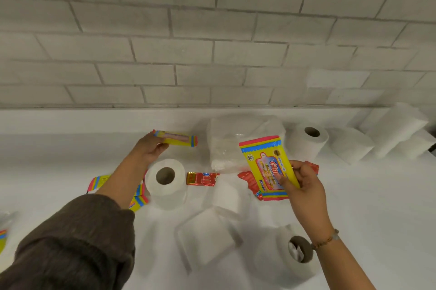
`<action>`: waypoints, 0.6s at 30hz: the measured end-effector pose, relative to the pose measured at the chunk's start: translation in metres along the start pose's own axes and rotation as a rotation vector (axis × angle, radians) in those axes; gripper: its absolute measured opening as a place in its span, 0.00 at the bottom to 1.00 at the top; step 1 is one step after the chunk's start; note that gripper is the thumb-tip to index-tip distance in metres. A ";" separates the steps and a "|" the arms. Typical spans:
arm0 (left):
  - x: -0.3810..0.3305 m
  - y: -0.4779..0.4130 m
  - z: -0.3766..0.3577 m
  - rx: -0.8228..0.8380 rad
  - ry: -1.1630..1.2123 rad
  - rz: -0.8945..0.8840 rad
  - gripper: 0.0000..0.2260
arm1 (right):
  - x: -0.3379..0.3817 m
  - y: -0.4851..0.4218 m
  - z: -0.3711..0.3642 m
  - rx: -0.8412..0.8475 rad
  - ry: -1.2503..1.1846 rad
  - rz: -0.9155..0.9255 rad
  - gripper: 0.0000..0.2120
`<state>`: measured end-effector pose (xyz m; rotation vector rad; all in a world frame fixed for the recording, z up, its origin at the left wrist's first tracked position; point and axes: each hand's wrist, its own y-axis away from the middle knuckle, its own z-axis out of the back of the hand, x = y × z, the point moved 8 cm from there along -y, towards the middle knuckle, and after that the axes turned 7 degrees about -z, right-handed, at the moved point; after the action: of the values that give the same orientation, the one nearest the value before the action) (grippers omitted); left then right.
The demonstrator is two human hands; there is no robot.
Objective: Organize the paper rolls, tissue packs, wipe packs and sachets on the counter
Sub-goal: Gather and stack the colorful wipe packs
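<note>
Wipe packs are the items in hand: two yellow ones, one per hand.

Left hand (pixel 151 148): extended to the back edge of the table (pixel 59 148). Its fingers are curled round one end of the first wipe pack (pixel 178 139). This pack is held level and edge-on, at or just above the surface; contact with the table cannot be confirmed. Judgement: it is being stationed along the back edge, probably to begin a row of like items.

Right hand (pixel 300 183): closed on the right-hand edge of the second wipe pack (pixel 263 162). The pack is tilted with its printed face toward the camera and is clear of the table. It hangs in front of a clear-wrapped tissue pack (pixel 232 143) at the back middle. Judgement: it is held ready to join the first.

Unsorted stock, as found:
- More wipe packs (pixel 99 182) lie partly hidden under the left forearm.
- One red sachet (pixel 201 178) lies flat just beside an upright toilet roll (pixel 165 183).
- A second red sachet (pixel 249 183) lies beneath the raised pack.
- Paper towel rolls (pixel 377 138) lean together toward the back right corner.
- A tipped toilet roll (pixel 308 142) lies just beside them.
- White tissue packs (pixel 207 235) and another roll (pixel 295 256) occupy the front middle, mixed.

Assessment: sorting is at an early stage.
</note>
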<state>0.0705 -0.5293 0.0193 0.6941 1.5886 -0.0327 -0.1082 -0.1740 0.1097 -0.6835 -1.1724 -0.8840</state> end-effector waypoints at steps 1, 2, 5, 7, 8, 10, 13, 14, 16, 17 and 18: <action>0.009 -0.003 0.003 -0.005 -0.055 0.026 0.11 | -0.001 0.000 0.000 0.003 0.001 -0.004 0.11; 0.020 -0.005 0.008 -0.031 -0.099 0.060 0.10 | -0.002 0.000 0.001 0.003 0.007 -0.006 0.11; 0.030 -0.003 0.020 -0.119 -0.133 0.104 0.05 | -0.004 -0.004 0.004 0.002 0.039 -0.002 0.09; 0.024 0.004 0.022 -0.134 -0.117 0.107 0.06 | -0.003 -0.006 0.003 0.008 0.068 0.014 0.08; 0.020 0.012 0.024 -0.140 -0.113 0.115 0.05 | -0.002 -0.006 0.001 0.024 0.077 0.023 0.08; 0.011 0.026 0.026 -0.152 -0.113 0.103 0.06 | 0.001 -0.005 -0.002 0.051 0.094 0.031 0.10; -0.007 0.045 0.029 -0.151 -0.080 0.017 0.08 | 0.007 0.000 -0.011 0.074 0.102 0.057 0.16; -0.013 0.052 0.029 -0.151 -0.077 -0.017 0.06 | 0.012 0.002 -0.015 0.085 0.113 0.070 0.18; -0.024 0.073 0.041 -0.179 -0.137 -0.104 0.08 | 0.025 0.008 -0.030 0.145 0.160 0.117 0.22; -0.028 0.082 0.046 -0.173 -0.201 -0.128 0.12 | 0.030 0.010 -0.038 0.168 0.173 0.136 0.23; -0.032 0.090 0.055 -0.166 -0.282 -0.138 0.14 | 0.036 0.012 -0.048 0.190 0.184 0.151 0.23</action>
<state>0.1592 -0.4918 0.0733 0.4287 1.3474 -0.0951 -0.0693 -0.2161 0.1315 -0.5170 -1.0106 -0.6831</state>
